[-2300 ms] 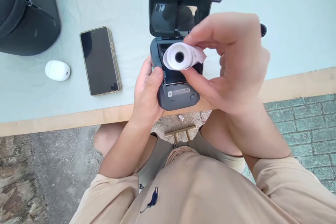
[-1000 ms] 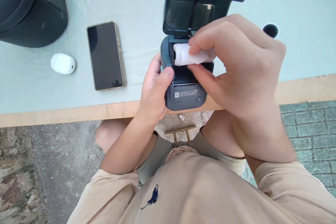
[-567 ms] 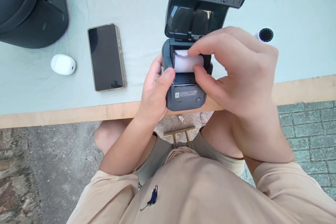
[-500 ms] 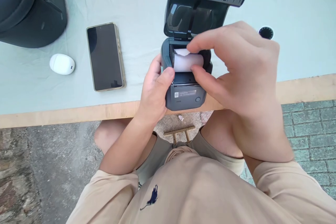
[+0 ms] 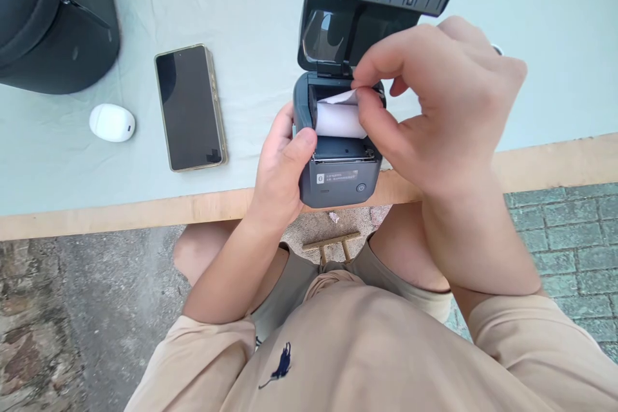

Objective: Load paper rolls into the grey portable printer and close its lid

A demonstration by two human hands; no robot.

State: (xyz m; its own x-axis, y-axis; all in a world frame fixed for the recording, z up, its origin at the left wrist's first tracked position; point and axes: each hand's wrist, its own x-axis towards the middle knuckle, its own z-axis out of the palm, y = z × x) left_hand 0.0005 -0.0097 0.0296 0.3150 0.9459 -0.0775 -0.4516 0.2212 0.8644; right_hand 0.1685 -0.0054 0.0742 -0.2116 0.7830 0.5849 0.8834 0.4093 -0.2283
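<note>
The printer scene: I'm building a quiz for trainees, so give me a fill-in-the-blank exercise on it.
1. The printer's lid stands ____.
2. The right hand pinches the loose end of the ____ paper roll.
3. The ____ hand grips the printer's side.
4. The phone lies with its screen ____.

Missing words: open; white; left; dark

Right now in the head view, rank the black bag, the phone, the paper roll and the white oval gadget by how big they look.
1. Black bag, though cut off by the frame.
2. Phone.
3. Paper roll and white oval gadget: these look alike, and the right hand hides part of the roll, so I cannot rank them.
</note>
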